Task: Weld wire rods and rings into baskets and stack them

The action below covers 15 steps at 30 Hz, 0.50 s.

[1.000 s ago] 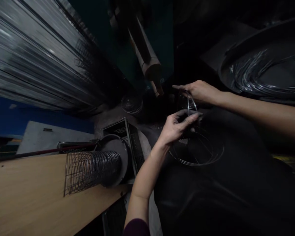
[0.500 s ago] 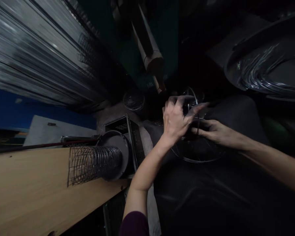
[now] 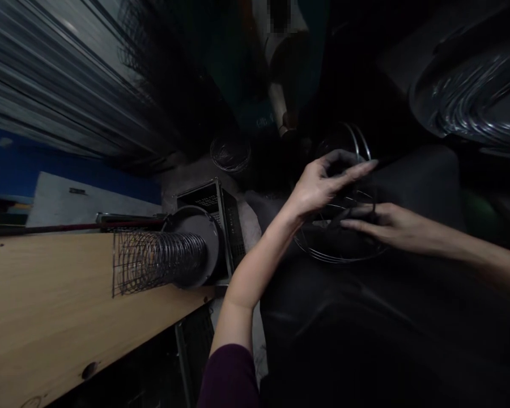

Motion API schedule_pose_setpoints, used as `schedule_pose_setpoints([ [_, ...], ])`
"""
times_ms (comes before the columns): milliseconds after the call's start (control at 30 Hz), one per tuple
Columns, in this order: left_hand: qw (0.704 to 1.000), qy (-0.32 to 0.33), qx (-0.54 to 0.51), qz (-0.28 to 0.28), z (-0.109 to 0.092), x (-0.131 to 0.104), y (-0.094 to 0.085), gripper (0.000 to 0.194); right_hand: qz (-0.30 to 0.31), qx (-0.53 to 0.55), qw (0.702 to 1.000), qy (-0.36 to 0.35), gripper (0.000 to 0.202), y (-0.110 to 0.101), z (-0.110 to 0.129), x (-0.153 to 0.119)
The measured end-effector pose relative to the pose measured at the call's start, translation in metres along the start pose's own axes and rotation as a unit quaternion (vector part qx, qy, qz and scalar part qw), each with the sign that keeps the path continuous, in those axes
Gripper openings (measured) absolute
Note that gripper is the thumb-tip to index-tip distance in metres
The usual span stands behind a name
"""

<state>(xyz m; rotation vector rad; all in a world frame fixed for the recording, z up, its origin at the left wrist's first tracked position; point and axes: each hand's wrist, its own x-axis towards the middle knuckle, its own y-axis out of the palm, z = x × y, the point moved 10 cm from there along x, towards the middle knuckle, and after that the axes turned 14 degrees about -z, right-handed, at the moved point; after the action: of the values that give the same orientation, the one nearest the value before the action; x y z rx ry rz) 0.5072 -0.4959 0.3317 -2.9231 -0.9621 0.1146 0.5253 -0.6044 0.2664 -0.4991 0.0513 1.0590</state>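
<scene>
On the dark cloth over my lap rests a round frame of thin metal wire (image 3: 342,260), its lower rim curving below my hands. My left hand (image 3: 321,181) is bent around shiny wire rings (image 3: 362,141) that rise from between its fingers and thumb. Just to the right, my right hand (image 3: 385,221) has its fingers and thumb closed about the wirework. Its fingertips are dark and partly lost in shadow. Where the rings meet the frame is too dark to make out.
Left, a stack of wire frames (image 3: 157,258) lies by a grey round base (image 3: 208,243) above a wooden board (image 3: 46,300). A black crate (image 3: 221,226) stands behind. Another person's arm (image 3: 276,96) reaches in from the top. Coiled wire (image 3: 471,113) fills a dish at right.
My left hand has moved right and slightly up, its fingers spread wider from the thumb. Two wire rings now stand out clearly above it. The whole view has shifted a little.
</scene>
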Motion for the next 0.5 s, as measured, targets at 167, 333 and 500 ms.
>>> schedule_pose_setpoints([
  [167,0.948,0.197,0.248,0.043,0.018,-0.082,-0.014,0.048,-0.032,0.059,0.998,0.014,0.04,-0.015,0.006,0.021],
  [333,0.816,0.315,0.483,-0.018,0.099,-0.13,-0.011,0.052,-0.093,0.137,0.985,0.05,0.049,-0.023,0.018,0.029],
  [500,0.815,0.341,0.465,-0.052,0.092,-0.088,-0.017,0.072,-0.155,0.158,0.972,0.083,0.055,-0.021,0.009,0.034],
])
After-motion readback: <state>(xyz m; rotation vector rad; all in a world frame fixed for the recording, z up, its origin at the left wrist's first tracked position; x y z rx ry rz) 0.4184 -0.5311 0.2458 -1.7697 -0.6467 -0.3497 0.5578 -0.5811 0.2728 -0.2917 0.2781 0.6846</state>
